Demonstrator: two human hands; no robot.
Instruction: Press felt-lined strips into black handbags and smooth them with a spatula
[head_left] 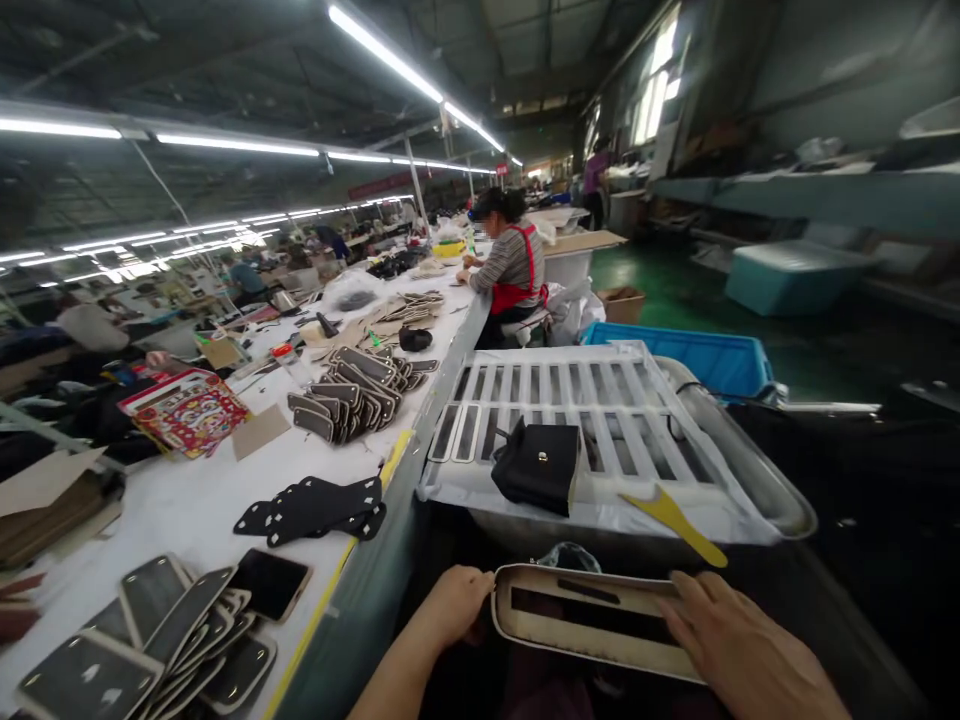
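Note:
In the head view, a long, round-cornered frame-like piece (600, 650), beige inside with a dark slot, lies low in front of me. My left hand (459, 606) pinches its left end between thumb and fingers. At its right end, my right hand (739, 635) grips the edge, fingers over the rim. Just beyond the piece, a small black bag (541, 470) with a metal stud rests on a white slatted rack (555, 402). A flat yellow tool (686, 532) lies across the rack's near edge, close to my right hand.
Left of me runs a long white worktable (195, 505) with stacks of dark, pale-edged pieces (356, 392), black cutouts (319, 508) and a phone (271, 583). A co-worker (514, 262) in a red apron sits further along. A blue crate (690, 355) stands behind the rack.

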